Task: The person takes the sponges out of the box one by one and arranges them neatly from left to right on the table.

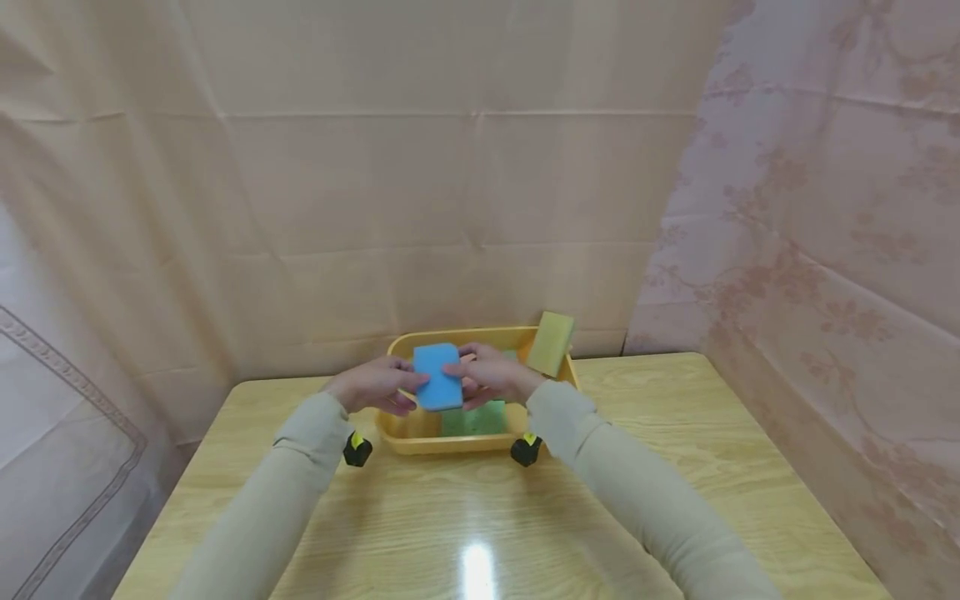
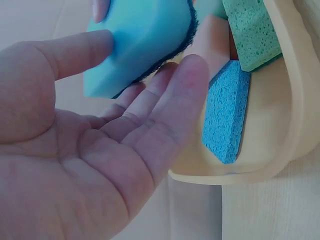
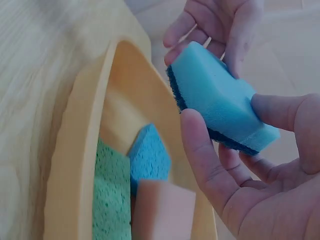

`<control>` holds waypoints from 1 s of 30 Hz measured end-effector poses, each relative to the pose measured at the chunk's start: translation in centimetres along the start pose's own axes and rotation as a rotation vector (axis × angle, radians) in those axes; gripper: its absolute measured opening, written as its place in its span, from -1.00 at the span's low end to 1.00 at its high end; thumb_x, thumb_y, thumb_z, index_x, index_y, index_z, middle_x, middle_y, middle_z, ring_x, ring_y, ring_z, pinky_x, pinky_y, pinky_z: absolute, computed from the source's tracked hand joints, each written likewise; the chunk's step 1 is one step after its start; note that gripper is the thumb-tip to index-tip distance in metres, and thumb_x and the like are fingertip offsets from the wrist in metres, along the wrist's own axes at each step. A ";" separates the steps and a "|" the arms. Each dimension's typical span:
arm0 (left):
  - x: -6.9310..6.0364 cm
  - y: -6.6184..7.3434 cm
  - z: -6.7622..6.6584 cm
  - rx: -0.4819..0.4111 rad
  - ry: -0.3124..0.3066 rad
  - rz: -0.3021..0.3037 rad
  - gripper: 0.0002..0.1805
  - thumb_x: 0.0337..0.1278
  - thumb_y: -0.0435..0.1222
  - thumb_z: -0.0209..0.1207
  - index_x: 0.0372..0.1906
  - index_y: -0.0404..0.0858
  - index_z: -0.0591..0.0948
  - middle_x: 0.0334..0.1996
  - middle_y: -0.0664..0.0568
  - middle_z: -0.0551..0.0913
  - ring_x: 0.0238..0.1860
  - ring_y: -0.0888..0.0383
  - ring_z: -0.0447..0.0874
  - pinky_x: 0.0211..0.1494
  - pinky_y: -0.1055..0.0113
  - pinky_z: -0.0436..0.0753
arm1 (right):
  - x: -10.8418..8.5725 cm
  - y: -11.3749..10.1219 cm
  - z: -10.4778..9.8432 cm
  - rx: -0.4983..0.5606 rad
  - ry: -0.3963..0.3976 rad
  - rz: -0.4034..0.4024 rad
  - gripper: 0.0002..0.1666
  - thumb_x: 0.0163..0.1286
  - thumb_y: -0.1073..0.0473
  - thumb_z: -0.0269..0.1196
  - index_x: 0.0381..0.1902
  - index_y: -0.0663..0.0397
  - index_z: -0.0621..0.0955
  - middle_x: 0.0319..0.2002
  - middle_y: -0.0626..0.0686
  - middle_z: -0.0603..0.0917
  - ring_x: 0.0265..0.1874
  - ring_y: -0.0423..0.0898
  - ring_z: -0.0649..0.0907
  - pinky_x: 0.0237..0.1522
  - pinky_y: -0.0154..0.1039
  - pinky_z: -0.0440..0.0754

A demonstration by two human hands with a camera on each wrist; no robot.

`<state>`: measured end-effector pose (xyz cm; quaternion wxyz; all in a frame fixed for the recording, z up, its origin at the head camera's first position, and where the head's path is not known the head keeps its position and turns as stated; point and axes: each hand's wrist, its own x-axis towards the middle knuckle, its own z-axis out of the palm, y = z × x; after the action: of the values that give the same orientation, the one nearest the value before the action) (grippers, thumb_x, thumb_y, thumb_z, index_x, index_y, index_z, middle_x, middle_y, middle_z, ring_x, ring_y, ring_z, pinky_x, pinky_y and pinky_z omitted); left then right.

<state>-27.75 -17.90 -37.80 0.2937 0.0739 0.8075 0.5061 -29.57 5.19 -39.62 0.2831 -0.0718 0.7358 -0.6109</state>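
A light blue sponge [image 1: 438, 377] [image 2: 145, 37] [image 3: 215, 95] with a dark scouring layer is held above an orange-yellow basket [image 1: 435, 447] [image 2: 300, 85] [image 3: 75, 130]. My left hand [image 1: 378, 385] [image 2: 95, 145] [image 3: 225, 25] pinches its left side, thumb on the blue face and fingers beneath. My right hand [image 1: 495, 375] [image 3: 265, 185] grips the other side, thumb on the blue face, fingers against the dark side. Inside the basket lie a green sponge [image 1: 487, 418] [image 2: 255, 32] [image 3: 111, 192], a darker blue sponge [image 2: 226, 110] [image 3: 150, 155] and a pinkish block [image 2: 212, 45] [image 3: 164, 210].
A yellow-green sponge [image 1: 551, 342] leans on the basket's back right rim. The basket stands at the far side of a wooden table [image 1: 420, 525], against a beige curtain [image 1: 450, 183]. Two black objects with yellow marks, at my wrists, show near the basket's front.
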 end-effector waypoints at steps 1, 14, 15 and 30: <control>-0.2 -0.1 0.0 -0.009 0.001 0.009 -0.51 0.50 -0.16 0.13 0.19 -0.51 0.41 0.04 -0.26 0.60 -0.14 -0.03 0.71 0.09 0.04 0.69 | -0.1 0.0 0.2 0.007 -0.001 -0.004 -0.19 0.48 0.01 0.29 0.50 0.17 0.21 0.17 0.29 0.52 -0.17 0.13 0.74 -0.21 -0.01 0.77; -3.6 -3.0 -1.1 -0.073 0.030 0.050 -0.28 0.50 -0.12 0.14 0.40 -0.56 0.17 0.18 -0.36 0.52 0.02 -0.13 0.71 0.13 -0.01 0.66 | -0.6 0.8 3.9 0.094 -0.084 -0.087 -0.31 0.48 0.08 0.30 0.41 0.16 0.29 0.09 0.24 0.52 -0.11 0.22 0.72 -0.07 0.20 0.70; -4.0 -3.2 -1.2 -0.067 0.029 0.051 -0.27 0.50 -0.11 0.14 0.41 -0.55 0.17 0.18 -0.36 0.53 0.02 -0.13 0.71 0.13 -0.01 0.66 | -0.6 0.8 4.3 0.097 -0.089 -0.086 -0.30 0.48 0.07 0.30 0.42 0.15 0.28 0.08 0.23 0.52 -0.11 0.21 0.71 -0.06 0.20 0.70; -9.5 -7.0 -2.3 -0.013 0.118 0.015 -0.32 0.41 -0.12 0.23 0.31 -0.50 0.25 0.07 -0.32 0.53 -0.07 -0.07 0.68 0.05 -0.03 0.70 | -1.0 2.5 10.5 0.008 -0.129 -0.114 -0.30 0.50 0.01 0.28 0.40 0.27 0.36 -0.09 0.09 0.63 -0.15 0.18 0.74 -0.21 0.00 0.77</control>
<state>-19.99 -26.93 -39.30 0.2421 0.0481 0.8197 0.5169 -22.84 -2.80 -42.67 0.2948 -0.1516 0.7084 -0.6231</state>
